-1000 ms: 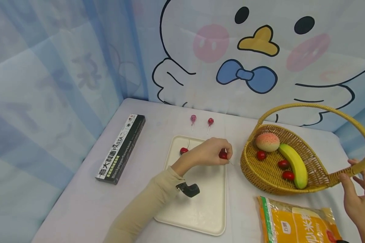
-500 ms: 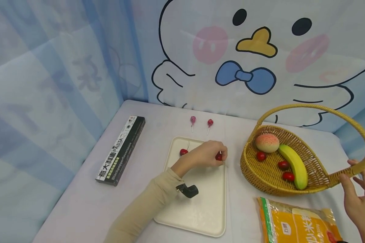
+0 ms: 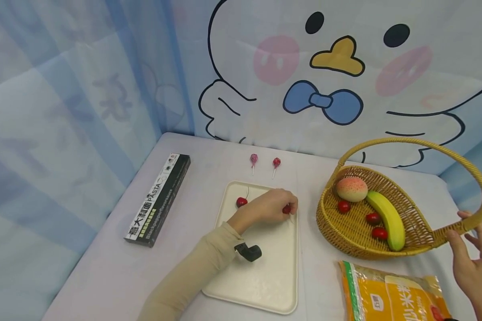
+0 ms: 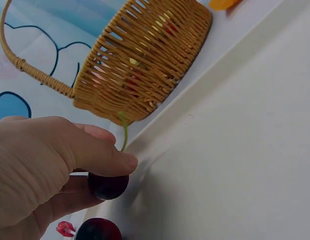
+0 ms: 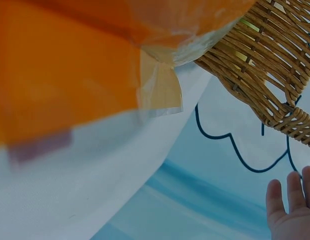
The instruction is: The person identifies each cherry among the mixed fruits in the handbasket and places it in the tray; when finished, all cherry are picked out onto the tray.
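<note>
Over the right side of the cream tray (image 3: 257,285), my left hand (image 3: 271,207) pinches a dark red cherry (image 4: 109,186) between thumb and fingers; its green stem sticks up in the left wrist view. A second cherry (image 3: 241,202) with a stem lies in the tray's far left part. At the right, the thumb and a finger of my right hand (image 3: 475,263) hold the foot of the handle of a wicker basket (image 3: 345,247). In the right wrist view its other fingers are straight. Inside the basket are a banana (image 3: 388,218), a pink-speckled peach-like item (image 3: 351,189) and small red fruits (image 3: 379,232).
A yellow-orange food bag (image 3: 393,294) lies in front of the basket. The black and white pasta box (image 3: 158,200) is on the left of the table. Two lollipops (image 3: 254,158) lie behind the tray. A printed curtain (image 3: 233,58) hangs at the back.
My left hand has moved slightly left and down, bringing the cherry from the tray's right edge to over the tray. The right hand stays at the basket handle.
</note>
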`<action>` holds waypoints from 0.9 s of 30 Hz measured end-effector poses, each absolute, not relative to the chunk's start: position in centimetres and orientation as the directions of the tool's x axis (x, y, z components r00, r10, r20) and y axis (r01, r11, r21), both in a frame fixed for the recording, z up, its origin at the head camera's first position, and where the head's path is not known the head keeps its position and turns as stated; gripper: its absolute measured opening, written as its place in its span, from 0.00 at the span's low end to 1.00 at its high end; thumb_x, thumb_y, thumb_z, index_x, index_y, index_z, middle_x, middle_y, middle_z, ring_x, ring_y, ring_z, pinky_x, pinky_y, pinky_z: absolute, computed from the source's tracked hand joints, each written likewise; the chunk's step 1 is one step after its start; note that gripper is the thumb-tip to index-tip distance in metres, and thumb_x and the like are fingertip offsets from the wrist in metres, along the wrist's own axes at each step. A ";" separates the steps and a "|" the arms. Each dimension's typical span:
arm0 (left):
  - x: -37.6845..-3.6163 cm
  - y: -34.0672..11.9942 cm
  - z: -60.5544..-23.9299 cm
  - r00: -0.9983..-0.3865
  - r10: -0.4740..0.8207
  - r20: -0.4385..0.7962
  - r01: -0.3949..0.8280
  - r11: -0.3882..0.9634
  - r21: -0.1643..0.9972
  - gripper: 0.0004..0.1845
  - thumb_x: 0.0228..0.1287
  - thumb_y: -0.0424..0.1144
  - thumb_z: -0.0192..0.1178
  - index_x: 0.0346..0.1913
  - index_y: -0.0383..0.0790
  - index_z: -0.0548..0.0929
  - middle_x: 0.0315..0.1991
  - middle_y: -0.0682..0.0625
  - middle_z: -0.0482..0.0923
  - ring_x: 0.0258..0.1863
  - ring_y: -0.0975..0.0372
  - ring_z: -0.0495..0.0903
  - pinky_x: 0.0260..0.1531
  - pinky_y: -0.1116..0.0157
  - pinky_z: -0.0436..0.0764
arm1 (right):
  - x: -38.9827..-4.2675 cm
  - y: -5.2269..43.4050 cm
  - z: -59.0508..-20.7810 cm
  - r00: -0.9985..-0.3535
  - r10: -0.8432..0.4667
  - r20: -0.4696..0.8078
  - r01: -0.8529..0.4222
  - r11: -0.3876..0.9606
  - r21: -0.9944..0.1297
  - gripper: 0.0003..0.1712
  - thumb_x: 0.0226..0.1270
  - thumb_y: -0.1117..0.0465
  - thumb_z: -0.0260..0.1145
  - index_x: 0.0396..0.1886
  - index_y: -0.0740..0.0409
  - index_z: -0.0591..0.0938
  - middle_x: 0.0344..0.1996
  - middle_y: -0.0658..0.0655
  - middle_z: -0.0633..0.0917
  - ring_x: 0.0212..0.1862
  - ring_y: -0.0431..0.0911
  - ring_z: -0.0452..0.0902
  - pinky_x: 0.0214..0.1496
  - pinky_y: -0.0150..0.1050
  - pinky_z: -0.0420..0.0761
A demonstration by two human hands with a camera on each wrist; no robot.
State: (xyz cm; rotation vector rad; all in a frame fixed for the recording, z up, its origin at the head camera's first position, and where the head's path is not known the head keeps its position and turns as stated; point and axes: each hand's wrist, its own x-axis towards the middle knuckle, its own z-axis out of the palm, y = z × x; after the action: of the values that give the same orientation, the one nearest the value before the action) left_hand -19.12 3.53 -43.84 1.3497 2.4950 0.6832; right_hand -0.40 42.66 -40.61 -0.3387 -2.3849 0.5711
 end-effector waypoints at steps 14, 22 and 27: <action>-18.5 3.2 -43.5 -0.576 0.817 -0.011 0.710 0.507 0.489 0.11 0.68 0.30 0.68 0.48 0.47 0.88 0.50 0.54 0.86 0.48 0.64 0.76 0.55 0.71 0.78 | -0.5 42.9 -40.7 -0.742 0.358 0.567 0.059 0.877 -0.476 0.29 0.83 0.68 0.58 0.80 0.53 0.72 0.75 0.67 0.75 0.83 0.40 0.61 0.79 0.19 0.54; -18.5 3.2 -42.4 -0.549 0.836 0.006 0.736 0.480 0.478 0.15 0.68 0.32 0.67 0.55 0.48 0.88 0.54 0.53 0.85 0.51 0.62 0.76 0.55 0.69 0.76 | -0.4 42.7 -40.6 -0.743 0.372 0.557 0.077 0.874 -0.480 0.29 0.83 0.68 0.58 0.80 0.53 0.71 0.75 0.65 0.75 0.83 0.43 0.61 0.79 0.19 0.54; -18.3 3.2 -41.8 -0.536 0.845 0.001 0.745 0.472 0.472 0.15 0.69 0.34 0.68 0.56 0.47 0.87 0.55 0.52 0.85 0.51 0.62 0.75 0.54 0.69 0.76 | -0.4 42.8 -40.6 -0.743 0.361 0.563 0.065 0.877 -0.476 0.29 0.82 0.68 0.59 0.79 0.53 0.72 0.74 0.66 0.76 0.83 0.42 0.61 0.78 0.18 0.54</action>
State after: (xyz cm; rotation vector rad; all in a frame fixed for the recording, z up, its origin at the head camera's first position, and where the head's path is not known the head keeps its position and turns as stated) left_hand -18.30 3.21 -41.79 1.3688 2.4880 0.6244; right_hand -0.40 42.76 -40.63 -0.3055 -2.3637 0.5697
